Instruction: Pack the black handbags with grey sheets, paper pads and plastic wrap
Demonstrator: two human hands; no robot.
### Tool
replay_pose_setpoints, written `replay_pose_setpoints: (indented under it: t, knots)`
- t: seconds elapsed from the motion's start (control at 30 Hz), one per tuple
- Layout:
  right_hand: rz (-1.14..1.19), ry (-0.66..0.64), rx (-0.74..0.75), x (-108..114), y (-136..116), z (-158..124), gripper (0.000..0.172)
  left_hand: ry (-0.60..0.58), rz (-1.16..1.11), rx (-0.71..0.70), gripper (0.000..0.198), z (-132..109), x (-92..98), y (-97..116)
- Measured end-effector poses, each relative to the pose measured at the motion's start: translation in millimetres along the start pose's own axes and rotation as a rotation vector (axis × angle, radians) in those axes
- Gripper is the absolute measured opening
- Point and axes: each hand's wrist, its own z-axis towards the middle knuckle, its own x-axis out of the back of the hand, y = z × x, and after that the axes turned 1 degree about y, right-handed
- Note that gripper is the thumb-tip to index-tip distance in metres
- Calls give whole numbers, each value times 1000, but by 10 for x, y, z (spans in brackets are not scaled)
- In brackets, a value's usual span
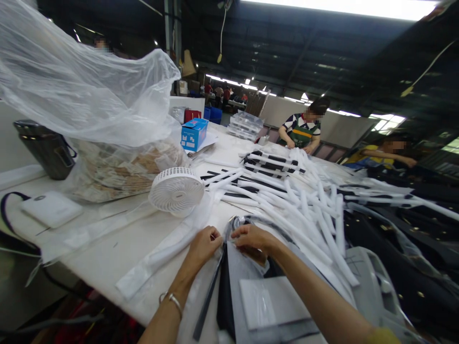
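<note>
In the head view, the dark bag (224, 296) is lying on the desk (103, 263) right in front of the person, with a pale sheet (234, 291) and a flat white packet (272, 301) resting over it. The left hand (206, 246) is pinching its fingers together, seemingly on the bag's upper edge; the exact bit is hiding behind them. The right hand (255, 239) is curving its fingers over the bag's top, but whether they are gripping, I cannot tell. White wrapped strips (287, 200) are lying beyond. The bag is looking fairly light and soft-sided, likely to be sagging if unsupported, while the thin sheet is probably sliding easily. The bag's top edge is offering the surest hold, sparing the sheet from creasing.
</note>
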Motion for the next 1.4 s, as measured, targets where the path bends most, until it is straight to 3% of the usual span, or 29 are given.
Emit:
replay_pose_setpoints:
  t: [0.1, 0.3, 0.37, 0.43, 0.63, 0.83, 0.93, 1.07, 1.27, 1.4]
  knots:
    - [-31, 74, 86, 50, 29, -110, 29, -65, -195, 35, 15, 9, 40, 2]
    - [-6, 146, 228, -77, 6, -236, 24, -103, -473, 66, 21, -56, 72, 73]
    - [32, 104, 283, -106, -20, -271, 24, -101, -509, 71, 24, -67, 71, 82]
    - [55, 47, 309, -90, -41, -300, 35, -100, -523, 82, 26, -61, 68, 78]
    - [70, -80, 239, 45, -73, -292, 53, -74, -518, 105, 28, -11, 64, 47]
    - [397, -210, 161, -16, -71, -237, 40, -71, -509, 104, 29, 2, 53, 32]
    - [263, -173, 249, -72, -47, -203, 39, -67, -501, 108, 28, -4, 44, 41]
    - [-34, -24, 386, -178, -7, -101, 23, -47, -512, 115, 29, 2, 41, 49]
    - [-259, 96, 497, -338, -16, 5, 37, 28, -535, 136, 30, 36, 34, 12]
    - [-381, 133, 609, -380, -45, -3, 27, 51, -551, 131, 32, 50, 17, -14]
